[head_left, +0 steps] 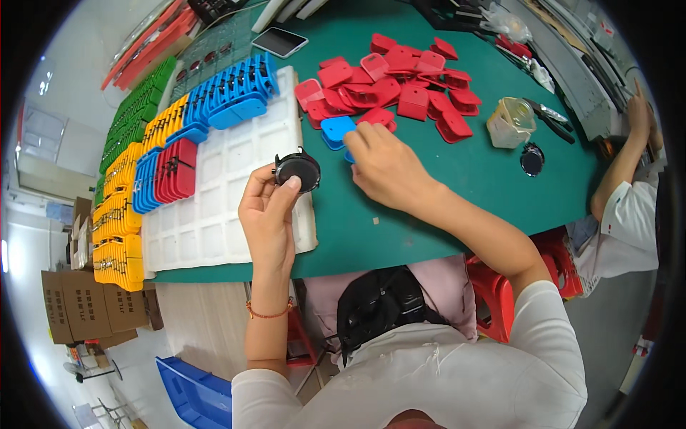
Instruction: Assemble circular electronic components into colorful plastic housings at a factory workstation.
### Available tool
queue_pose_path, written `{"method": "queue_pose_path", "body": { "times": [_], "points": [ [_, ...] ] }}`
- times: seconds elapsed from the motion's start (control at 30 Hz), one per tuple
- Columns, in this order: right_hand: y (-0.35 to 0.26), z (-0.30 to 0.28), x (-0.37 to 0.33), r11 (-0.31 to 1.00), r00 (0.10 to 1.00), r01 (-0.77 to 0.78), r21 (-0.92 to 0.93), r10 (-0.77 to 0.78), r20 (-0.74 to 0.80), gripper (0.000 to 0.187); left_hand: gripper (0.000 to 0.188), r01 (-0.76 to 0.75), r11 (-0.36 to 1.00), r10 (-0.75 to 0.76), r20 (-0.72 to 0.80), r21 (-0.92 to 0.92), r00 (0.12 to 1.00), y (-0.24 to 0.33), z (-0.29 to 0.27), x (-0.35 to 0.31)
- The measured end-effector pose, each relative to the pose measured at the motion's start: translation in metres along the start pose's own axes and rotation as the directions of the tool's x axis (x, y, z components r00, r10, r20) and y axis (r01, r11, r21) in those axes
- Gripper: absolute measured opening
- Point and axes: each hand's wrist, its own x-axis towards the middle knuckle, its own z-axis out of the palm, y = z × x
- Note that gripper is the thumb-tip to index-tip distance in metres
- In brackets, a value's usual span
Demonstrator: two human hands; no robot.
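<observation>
Upright over the edge of a white gridded tray point(229, 214), my left hand point(266, 214) pinches a round black watch head point(299, 171), its thumb on the dark face. My right hand point(386, 164) is over the green mat with its fingers bent and pressed together. A bit of blue plastic point(349, 156) shows at those fingertips; the fingers hide most of it. Just beyond lies a blue folded plastic holder point(336, 131), close to the right fingers. Past it spreads a heap of red folded plastic holders point(412, 102).
Rows of yellow point(120, 214), blue point(232, 93), green point(139, 107) and red point(176, 170) holders line the tray. A phone point(280, 42) lies at the back. Rightward are a clear tub point(511, 123), pliers point(550, 118) and another round watch head point(532, 159). A co-worker's arm point(622, 154) shows far right.
</observation>
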Motion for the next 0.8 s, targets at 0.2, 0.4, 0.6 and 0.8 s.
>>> {"method": "queue_pose_path", "body": {
  "times": [0.2,0.4,0.6,0.8],
  "points": [
    [0.010,-0.023,0.016,0.640,0.951,-0.121,0.759,0.294,-0.097,0.035,0.020,-0.005,0.998,0.007,-0.041,0.063,0.999,-0.001,0.002,0.010],
    [0.016,-0.020,0.016,0.049,0.885,-0.161,0.986,0.449,0.123,0.019,0.020,-0.024,0.990,0.034,-0.073,0.142,0.997,-0.006,0.003,0.010],
    [0.003,-0.006,0.011,-0.052,0.905,-0.173,0.983,0.386,0.180,0.021,0.026,-0.004,0.990,0.015,-0.074,0.142,0.997,-0.006,0.009,0.009],
    [0.003,-0.002,0.009,-0.064,0.938,-0.159,0.985,0.302,0.171,0.022,0.025,-0.027,0.969,0.048,-0.079,0.247,0.996,-0.002,0.001,0.010]
  ]
}}
